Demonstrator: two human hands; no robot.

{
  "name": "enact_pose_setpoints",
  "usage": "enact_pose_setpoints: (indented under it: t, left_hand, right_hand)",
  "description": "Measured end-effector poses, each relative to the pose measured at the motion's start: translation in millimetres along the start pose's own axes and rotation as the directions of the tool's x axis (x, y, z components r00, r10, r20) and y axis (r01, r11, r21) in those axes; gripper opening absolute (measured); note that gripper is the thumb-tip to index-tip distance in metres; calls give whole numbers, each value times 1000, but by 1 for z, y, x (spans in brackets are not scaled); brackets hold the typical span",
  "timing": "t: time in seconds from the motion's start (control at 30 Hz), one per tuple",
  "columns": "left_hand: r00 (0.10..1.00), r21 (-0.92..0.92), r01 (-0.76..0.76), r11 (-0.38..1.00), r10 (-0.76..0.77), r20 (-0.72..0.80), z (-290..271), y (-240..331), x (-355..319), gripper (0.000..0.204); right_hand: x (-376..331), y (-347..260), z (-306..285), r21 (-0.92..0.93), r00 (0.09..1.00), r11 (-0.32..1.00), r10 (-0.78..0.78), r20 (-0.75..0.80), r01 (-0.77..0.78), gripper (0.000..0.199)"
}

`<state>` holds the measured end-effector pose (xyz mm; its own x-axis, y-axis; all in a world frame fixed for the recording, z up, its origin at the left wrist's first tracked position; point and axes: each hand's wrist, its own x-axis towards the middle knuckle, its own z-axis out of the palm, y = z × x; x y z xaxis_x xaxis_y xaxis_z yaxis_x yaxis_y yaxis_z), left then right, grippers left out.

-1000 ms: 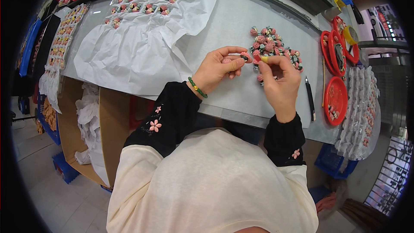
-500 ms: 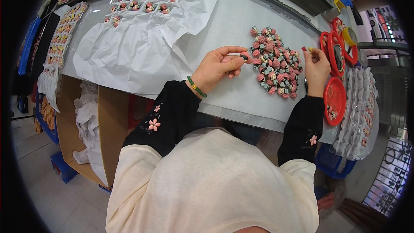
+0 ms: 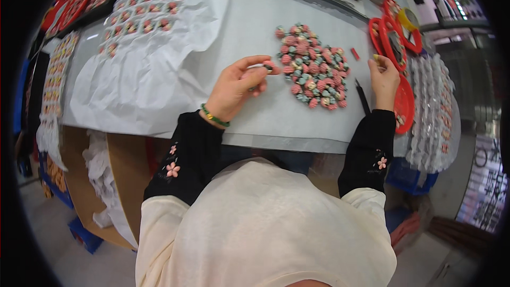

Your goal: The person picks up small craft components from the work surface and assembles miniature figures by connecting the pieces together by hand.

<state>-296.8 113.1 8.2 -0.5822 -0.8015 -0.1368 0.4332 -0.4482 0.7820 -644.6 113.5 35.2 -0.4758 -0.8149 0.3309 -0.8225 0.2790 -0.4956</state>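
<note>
My left hand (image 3: 234, 87) is closed, pinching a small pink figurine (image 3: 270, 66) with a dark part between thumb and forefinger, just left of the pile. Its other fingers are curled, and whatever lies under them is mostly hidden. Further right, my right hand (image 3: 385, 82) has thumb and fingertips together on a small yellow piece (image 3: 376, 57), too small to make out its kind. On the table between that hand and the pile of pink and grey-green figurines (image 3: 313, 66) lie a small red block (image 3: 355, 53) and a black pen-like tool (image 3: 362, 96).
White paper (image 3: 138, 85) covers the table's left side, beneath a tray of figurines in compartments (image 3: 154, 8). Red baskets (image 3: 405, 98) and stacked clear plastic trays (image 3: 433, 111) stand at the right. An open cardboard box (image 3: 125, 175) sits below the front edge at left.
The whole view has shifted, moving the table leftward in it. My right hand has drawn away to the right from the red block, baring the black tool. My left hand still pinches the figurine.
</note>
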Motion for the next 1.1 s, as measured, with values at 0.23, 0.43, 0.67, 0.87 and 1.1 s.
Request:
enact_pose_setpoints:
  t: [0.23, 0.43, 0.67, 0.87, 1.1]
  left_hand:
    - [999, 12, -29, 999, 30, -18, -4, -6, 3, 34]
    - [996, 9, -18, 1000, 19, -93, 0, -5, 2, 36]
    - [999, 49, -26, 998, 28, -36, -6, -6, 0, 36]
    - [1000, 18, -16, 1000, 16, -26, -5, -5, 1, 36]
    - [999, 29, -27, 999, 27, -25, -5, -4, 1, 35]
  right_hand:
    - [-19, 10, -15, -83, 997, 996, 39, 73, -33, 30]
    - [-59, -8, -40, -3, 986, 999, 35, 162, -35, 31]
    - [-66, 4, -34, 3, 981, 997, 70, 180, -72, 29]
    - [-70, -2, -28, 43, 986, 998, 45, 161, -53, 26]
    - [-50, -15, -14, 128, 989, 992, -19, 144, 1, 26]
